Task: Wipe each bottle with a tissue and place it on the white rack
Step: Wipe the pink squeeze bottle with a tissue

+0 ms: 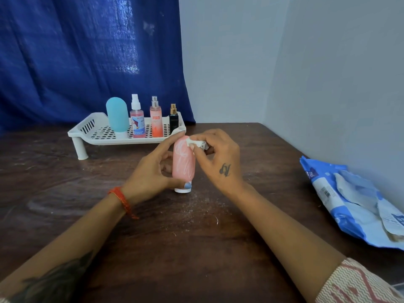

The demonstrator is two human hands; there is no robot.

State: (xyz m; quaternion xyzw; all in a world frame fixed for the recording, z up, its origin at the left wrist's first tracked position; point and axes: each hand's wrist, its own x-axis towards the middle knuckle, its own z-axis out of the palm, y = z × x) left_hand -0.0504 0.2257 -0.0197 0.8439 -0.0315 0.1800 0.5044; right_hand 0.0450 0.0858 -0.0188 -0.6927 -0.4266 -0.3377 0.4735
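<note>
pink bottle [184,161] upright, cap down, left hand [150,171] gripping it, right hand [220,159] pinching tissue [196,143]

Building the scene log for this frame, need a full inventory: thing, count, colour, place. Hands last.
pink bottle: 1, pink with white cap down, standing on table centre, between both hands
tissue: 1, white, crumpled, against the pink bottle's top
white rack: 1, white, perforated, on legs, far side of table
teal bottle: 1, teal, rack, leftmost
spray bottles: 3, pink-red, orange, dark, rack, in a row right of teal
tissue pack: 1, blue and white, table's right edge
table: 1, dark brown
curtain: 1, blue, behind rack
wall: grey, right
left hand: grips pink bottle
right hand: pinches tissue
</note>
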